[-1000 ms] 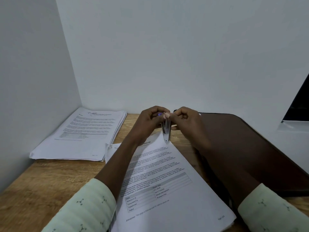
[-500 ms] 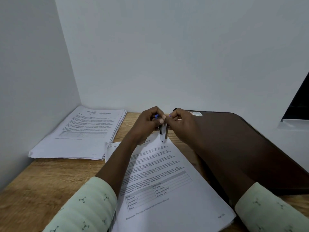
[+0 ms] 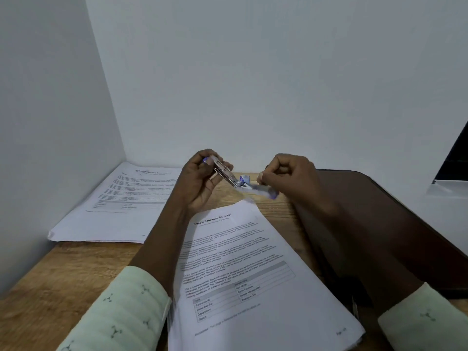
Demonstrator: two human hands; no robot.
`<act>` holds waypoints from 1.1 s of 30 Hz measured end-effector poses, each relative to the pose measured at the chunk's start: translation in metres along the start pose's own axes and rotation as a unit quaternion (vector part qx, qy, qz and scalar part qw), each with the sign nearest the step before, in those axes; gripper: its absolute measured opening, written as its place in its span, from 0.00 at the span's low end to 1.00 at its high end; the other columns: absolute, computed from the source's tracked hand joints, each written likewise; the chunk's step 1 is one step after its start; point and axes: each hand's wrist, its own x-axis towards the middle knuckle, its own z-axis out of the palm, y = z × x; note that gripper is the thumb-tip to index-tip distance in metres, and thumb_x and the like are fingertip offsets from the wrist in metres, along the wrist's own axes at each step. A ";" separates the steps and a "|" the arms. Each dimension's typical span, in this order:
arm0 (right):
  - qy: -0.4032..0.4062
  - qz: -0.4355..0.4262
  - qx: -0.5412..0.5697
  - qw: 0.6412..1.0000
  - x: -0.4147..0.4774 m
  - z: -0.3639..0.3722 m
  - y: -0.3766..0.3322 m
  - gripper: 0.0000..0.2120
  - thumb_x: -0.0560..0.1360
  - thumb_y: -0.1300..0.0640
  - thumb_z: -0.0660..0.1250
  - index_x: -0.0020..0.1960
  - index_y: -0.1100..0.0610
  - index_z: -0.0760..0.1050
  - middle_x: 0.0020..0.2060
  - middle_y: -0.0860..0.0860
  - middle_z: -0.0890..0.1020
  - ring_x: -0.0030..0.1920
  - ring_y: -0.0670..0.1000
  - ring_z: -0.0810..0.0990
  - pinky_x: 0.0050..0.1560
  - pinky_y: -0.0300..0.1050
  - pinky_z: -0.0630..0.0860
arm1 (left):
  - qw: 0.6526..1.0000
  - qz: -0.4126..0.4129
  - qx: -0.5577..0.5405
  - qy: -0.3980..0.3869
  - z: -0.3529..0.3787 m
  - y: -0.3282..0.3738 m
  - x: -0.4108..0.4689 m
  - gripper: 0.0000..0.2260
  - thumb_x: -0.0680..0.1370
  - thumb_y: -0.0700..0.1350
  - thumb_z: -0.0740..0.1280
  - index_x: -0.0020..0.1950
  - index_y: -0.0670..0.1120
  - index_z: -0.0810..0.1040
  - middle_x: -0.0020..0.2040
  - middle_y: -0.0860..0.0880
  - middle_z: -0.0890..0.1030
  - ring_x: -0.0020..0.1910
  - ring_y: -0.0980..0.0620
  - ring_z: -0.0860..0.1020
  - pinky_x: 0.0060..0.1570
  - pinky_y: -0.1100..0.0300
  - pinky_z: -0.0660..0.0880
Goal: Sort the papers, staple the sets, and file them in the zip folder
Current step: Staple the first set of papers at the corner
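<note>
A small metal stapler (image 3: 224,172) with blue ends is swung apart in the air above the desk. My left hand (image 3: 200,181) grips its metal part. My right hand (image 3: 288,178) pinches the pale, blue-tipped part (image 3: 263,191) that has hinged away to the right. Under both hands lies a set of printed papers (image 3: 243,269) headed as an education transcript. A second stack of papers (image 3: 121,206) lies in the left corner by the wall. The dark brown zip folder (image 3: 374,224) lies flat on the right, partly under my right forearm.
The wooden desk (image 3: 63,272) sits in a corner of white walls, with bare wood at the front left. A dark object (image 3: 455,158) on a white ledge shows at the right edge.
My hands were pressed together around the upright, folded stapler. They have moved apart, and the stapler now hangs swung apart between them, its pale part drawn to the right.
</note>
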 end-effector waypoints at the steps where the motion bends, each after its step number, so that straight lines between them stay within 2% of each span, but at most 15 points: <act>1: -0.035 0.015 0.009 0.999 -0.001 -0.002 -0.001 0.07 0.72 0.63 0.70 0.36 0.59 0.78 0.35 0.55 0.85 0.38 0.53 0.84 0.39 0.46 0.79 | 0.999 0.001 -0.037 -0.008 -0.003 0.003 0.001 0.03 0.72 0.40 0.69 0.44 0.42 0.81 0.39 0.46 0.81 0.41 0.48 0.84 0.48 0.53 0.82; 3: -0.074 0.033 0.012 0.997 -0.002 0.003 0.000 0.06 0.74 0.64 0.70 0.38 0.60 0.79 0.36 0.57 0.85 0.37 0.50 0.83 0.34 0.42 0.78 | 0.998 0.003 -0.050 -0.037 -0.002 0.003 0.001 0.08 0.66 0.44 0.77 0.43 0.45 0.84 0.40 0.47 0.82 0.42 0.48 0.84 0.52 0.52 0.82; 5: -0.074 0.039 0.016 0.996 -0.002 0.011 0.001 0.07 0.74 0.64 0.69 0.37 0.58 0.78 0.35 0.57 0.85 0.34 0.47 0.81 0.31 0.40 0.76 | 0.997 -0.007 -0.043 -0.059 0.001 -0.001 0.000 0.14 0.62 0.46 0.82 0.43 0.45 0.85 0.41 0.47 0.82 0.43 0.48 0.84 0.53 0.52 0.81; 11: -0.018 0.019 0.040 0.999 -0.002 0.018 0.004 0.10 0.74 0.63 0.70 0.35 0.53 0.78 0.30 0.53 0.81 0.34 0.52 0.77 0.34 0.46 0.75 | 0.995 -0.031 -0.043 -0.080 0.011 -0.004 -0.003 0.16 0.62 0.45 0.83 0.45 0.44 0.83 0.42 0.46 0.82 0.44 0.47 0.84 0.52 0.53 0.81; 14: 0.034 0.027 0.043 0.998 0.001 0.024 0.003 0.07 0.72 0.52 0.74 0.40 0.50 0.76 0.33 0.47 0.79 0.33 0.46 0.76 0.37 0.49 0.77 | 0.994 -0.051 -0.036 -0.090 0.018 -0.003 -0.008 0.10 0.64 0.43 0.79 0.43 0.45 0.84 0.42 0.46 0.82 0.43 0.49 0.84 0.48 0.56 0.81; 17: 0.043 0.081 0.052 0.994 0.003 0.029 0.003 0.17 0.65 0.36 0.74 0.45 0.46 0.75 0.37 0.43 0.79 0.38 0.44 0.79 0.43 0.51 0.79 | 0.993 -0.065 -0.019 -0.102 0.031 -0.003 -0.012 0.02 0.70 0.39 0.71 0.41 0.45 0.84 0.42 0.47 0.81 0.42 0.52 0.83 0.45 0.58 0.81; 19: 0.043 0.096 0.056 0.993 0.003 0.033 0.001 0.22 0.60 0.30 0.72 0.44 0.44 0.76 0.37 0.43 0.80 0.43 0.48 0.82 0.47 0.53 0.79 | 0.991 -0.074 0.002 -0.109 0.036 -0.006 -0.013 0.10 0.75 0.36 0.64 0.40 0.46 0.83 0.43 0.47 0.81 0.43 0.52 0.82 0.47 0.57 0.82; 21: 0.038 0.095 0.082 0.991 0.002 0.035 0.001 0.20 0.60 0.33 0.73 0.42 0.46 0.76 0.37 0.44 0.81 0.41 0.48 0.82 0.47 0.53 0.80 | 0.990 -0.081 0.004 -0.116 0.039 -0.006 -0.014 0.16 0.78 0.34 0.60 0.40 0.47 0.84 0.42 0.48 0.82 0.44 0.51 0.83 0.50 0.56 0.82; 24: 0.009 0.088 0.128 0.988 0.001 0.035 0.001 0.12 0.70 0.45 0.74 0.44 0.51 0.76 0.40 0.49 0.80 0.42 0.49 0.80 0.48 0.53 0.78 | 0.989 -0.078 -0.007 -0.123 0.041 -0.006 -0.016 0.12 0.76 0.36 0.62 0.41 0.46 0.84 0.43 0.45 0.83 0.48 0.47 0.84 0.50 0.56 0.82; 26: -0.002 0.095 0.145 0.985 -0.001 0.035 0.001 0.09 0.72 0.50 0.72 0.46 0.52 0.75 0.39 0.48 0.79 0.42 0.49 0.80 0.47 0.52 0.76 | 0.989 -0.079 -0.016 -0.127 0.040 -0.006 -0.016 0.11 0.75 0.37 0.62 0.41 0.45 0.84 0.44 0.44 0.84 0.51 0.45 0.84 0.49 0.56 0.82; 30: -0.004 0.104 0.165 0.981 -0.001 0.036 -0.001 0.07 0.74 0.55 0.71 0.47 0.55 0.74 0.36 0.46 0.77 0.38 0.47 0.77 0.41 0.46 0.73 | 0.986 -0.085 -0.032 -0.139 0.037 -0.008 -0.015 0.07 0.75 0.37 0.65 0.44 0.44 0.83 0.46 0.42 0.84 0.54 0.44 0.84 0.50 0.56 0.81; 33: -0.004 0.116 0.178 0.977 -0.001 0.035 -0.005 0.05 0.76 0.61 0.67 0.49 0.58 0.72 0.35 0.47 0.74 0.32 0.44 0.73 0.31 0.38 0.70 | 0.986 -0.088 -0.044 -0.136 0.038 -0.008 -0.014 0.04 0.71 0.38 0.71 0.44 0.43 0.83 0.46 0.42 0.84 0.53 0.44 0.84 0.49 0.55 0.82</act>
